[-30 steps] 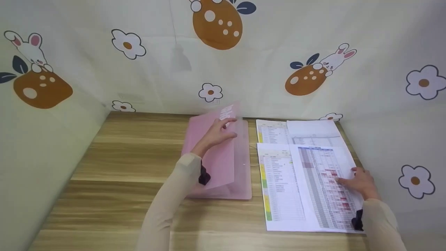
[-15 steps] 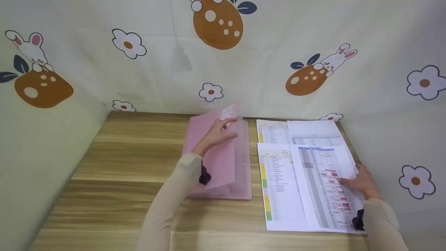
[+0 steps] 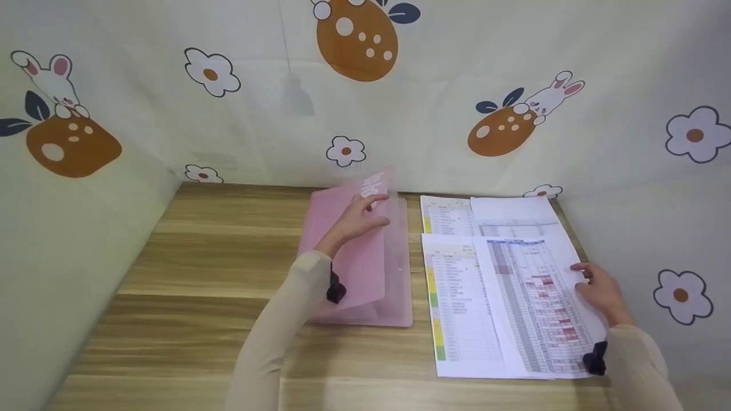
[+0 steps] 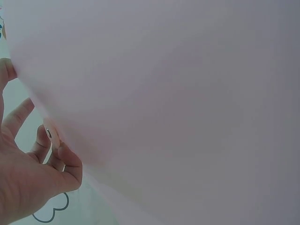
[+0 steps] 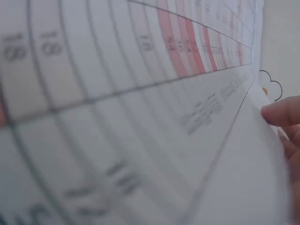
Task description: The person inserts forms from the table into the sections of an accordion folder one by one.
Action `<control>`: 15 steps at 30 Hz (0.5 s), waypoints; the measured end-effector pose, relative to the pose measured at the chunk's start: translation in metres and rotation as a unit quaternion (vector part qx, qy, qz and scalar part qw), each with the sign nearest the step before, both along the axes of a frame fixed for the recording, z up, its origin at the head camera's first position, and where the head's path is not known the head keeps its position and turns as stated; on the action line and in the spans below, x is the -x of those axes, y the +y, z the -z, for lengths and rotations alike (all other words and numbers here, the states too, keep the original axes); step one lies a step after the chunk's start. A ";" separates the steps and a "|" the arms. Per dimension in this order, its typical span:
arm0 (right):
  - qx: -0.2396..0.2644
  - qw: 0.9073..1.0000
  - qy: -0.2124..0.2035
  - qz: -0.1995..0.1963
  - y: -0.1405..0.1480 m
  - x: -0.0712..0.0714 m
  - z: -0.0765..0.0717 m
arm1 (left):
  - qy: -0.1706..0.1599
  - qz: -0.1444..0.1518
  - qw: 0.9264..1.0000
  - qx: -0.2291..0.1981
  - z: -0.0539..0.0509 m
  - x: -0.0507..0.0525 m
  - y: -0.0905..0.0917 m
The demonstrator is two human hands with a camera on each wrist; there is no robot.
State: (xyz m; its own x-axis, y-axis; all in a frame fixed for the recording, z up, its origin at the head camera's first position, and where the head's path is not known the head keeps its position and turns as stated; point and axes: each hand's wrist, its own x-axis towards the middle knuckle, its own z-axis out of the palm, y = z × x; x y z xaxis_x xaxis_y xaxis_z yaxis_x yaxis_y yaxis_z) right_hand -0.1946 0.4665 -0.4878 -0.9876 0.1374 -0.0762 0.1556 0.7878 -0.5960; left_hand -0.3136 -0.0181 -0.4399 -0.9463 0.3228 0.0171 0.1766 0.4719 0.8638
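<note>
Here's the pink folder (image 3: pixel 362 274), cover tilted up, and the left hand (image 3: pixel 357 217) has that cover by its free edge! White lettering sits near the cover's top corner. Over to the right of the folder, the front papers (image 3: pixel 457 328) overlap the back papers (image 3: pixel 502 211), tables printed on both, and the right hand (image 3: pixel 599 291) pinches the front ones along the edge farthest from the folder! Wooden table (image 3: pixel 188 274) beneath the folder, flower-and-rabbit curtain (image 3: pixel 251 131) hanging behind it

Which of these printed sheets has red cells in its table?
The near right sheet, its edge held by the right hand; the others show no red.
</note>
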 end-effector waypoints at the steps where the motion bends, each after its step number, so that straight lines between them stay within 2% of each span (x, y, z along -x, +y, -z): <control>1: 0.006 1.000 0.002 -0.004 -0.001 0.000 -0.001 | -0.002 -0.001 1.000 -0.001 0.000 0.000 0.000; 5: 0.021 1.000 0.012 -0.015 -0.003 0.001 -0.009 | -0.010 -0.003 1.000 -0.001 0.000 -0.001 0.000; 10: 0.053 0.999 0.002 -0.013 -0.010 0.001 -0.021 | -0.009 -0.002 1.000 -0.001 0.001 0.000 0.001; 15: 0.043 0.999 0.027 -0.015 -0.017 0.002 -0.033 | -0.012 -0.004 1.000 0.000 0.001 0.001 0.000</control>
